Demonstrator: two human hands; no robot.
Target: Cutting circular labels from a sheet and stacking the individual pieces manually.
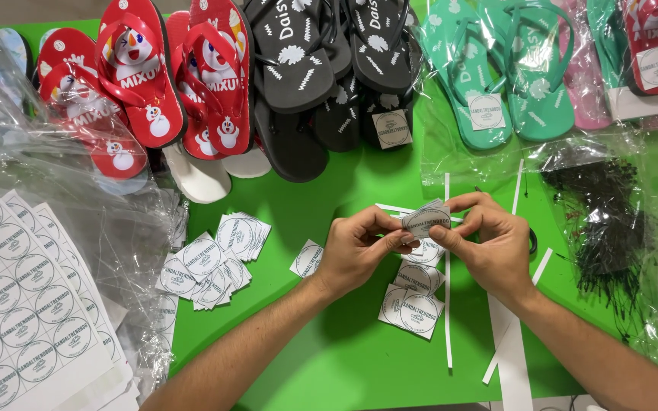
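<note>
— Hands are meeting over the green table (pixel 344 365), aren't they? What are they holding?

— Both are pinching one small square sticker label (pixel 426 219) with a round printed mark. The left hand (pixel 359 247) is gripping its lower left edge with thumb and fingertips; the right hand (pixel 489 240) is closing on its right side, fingers curled tight. The label is sitting up off the table, between the two hands.

— How far along is the work looking?

— Partway, I'd judge. A heap of cut labels (pixel 211 262) is lying to the left, a smaller stack (pixel 413 308) is resting right under the hands, and one loose label (pixel 308 259) is sitting between them. Thin white offcut strips (pixel 448 304) are lying around them.

— And what is waiting?

— Uncut sheets of round stickers (pixel 17 320) are filling the lower left. Several turquoise sandals (pixel 496 68) and a black pair (pixel 329 76) are already carrying labels in their bags, while the red snowman sandals (pixel 146 76) are showing none that I can make out.

— Anything else nearby?

— A bag of black plastic ties (pixel 603 221) is lying to the right.
</note>
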